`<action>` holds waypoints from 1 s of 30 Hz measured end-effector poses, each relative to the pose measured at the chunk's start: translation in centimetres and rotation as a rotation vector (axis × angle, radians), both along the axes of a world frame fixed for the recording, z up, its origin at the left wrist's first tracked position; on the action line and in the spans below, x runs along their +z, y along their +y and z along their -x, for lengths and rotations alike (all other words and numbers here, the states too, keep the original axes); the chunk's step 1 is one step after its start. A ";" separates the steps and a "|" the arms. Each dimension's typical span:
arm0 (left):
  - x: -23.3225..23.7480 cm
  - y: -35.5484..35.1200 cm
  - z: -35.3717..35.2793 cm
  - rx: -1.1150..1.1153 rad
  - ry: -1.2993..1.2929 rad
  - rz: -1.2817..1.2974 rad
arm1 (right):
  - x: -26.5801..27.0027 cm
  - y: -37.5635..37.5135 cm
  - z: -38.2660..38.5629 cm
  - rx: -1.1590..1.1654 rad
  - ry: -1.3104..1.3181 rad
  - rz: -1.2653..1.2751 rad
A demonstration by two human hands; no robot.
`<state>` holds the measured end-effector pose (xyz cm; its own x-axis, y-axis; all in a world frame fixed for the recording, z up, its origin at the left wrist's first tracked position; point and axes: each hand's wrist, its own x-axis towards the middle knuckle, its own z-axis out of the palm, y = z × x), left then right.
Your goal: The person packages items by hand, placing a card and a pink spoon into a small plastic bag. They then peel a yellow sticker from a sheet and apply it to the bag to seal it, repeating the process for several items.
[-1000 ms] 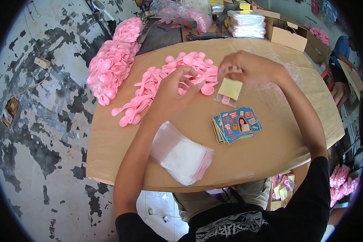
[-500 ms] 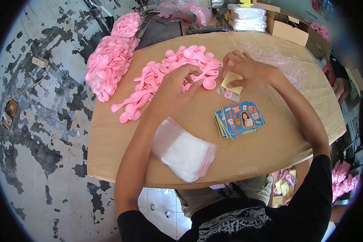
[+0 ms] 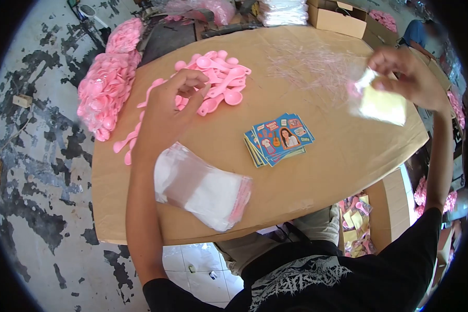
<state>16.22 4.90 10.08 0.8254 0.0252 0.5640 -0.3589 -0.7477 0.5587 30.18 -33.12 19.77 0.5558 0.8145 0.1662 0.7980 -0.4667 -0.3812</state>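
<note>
My right hand [image 3: 411,78] is raised over the table's right side, its fingers pinching a small clear packet [image 3: 382,104]. Something pale yellow and a bit of pink show inside it, smeared by motion and glare. At the near side of the pink plastic spoons [image 3: 221,78], my left hand [image 3: 177,99] hovers with thumb and fingers apart and nothing visible between them. A stack of blue printed cards [image 3: 281,138] lies mid-table. Closer to my body, beside my left forearm, is a pile of clear plastic bags [image 3: 203,187].
Thin clear plastic strips [image 3: 312,67] are scattered at the back. Bagged pink spoons [image 3: 106,88] stand at the left edge. Below the table's right front is a carton [image 3: 377,208] of filled packets. Another person [image 3: 418,36] is at the far right, near an open cardboard box [image 3: 338,21].
My right hand has carried the packet rightward, away from the spoon pile and cards. My left hand stays near the spoons, fingers still apart. The whole view has shifted somewhat.
</note>
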 end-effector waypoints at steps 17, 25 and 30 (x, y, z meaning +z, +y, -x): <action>2.8 4.7 5.7 -0.558 1.088 0.156 | -10.2 19.6 9.1 0.564 -0.298 0.213; 1.9 3.0 6.0 -0.600 1.267 0.034 | -9.1 21.7 7.4 0.624 0.275 0.221; 1.8 1.4 5.4 -0.488 1.403 -0.098 | -10.2 21.0 5.8 0.634 0.273 0.055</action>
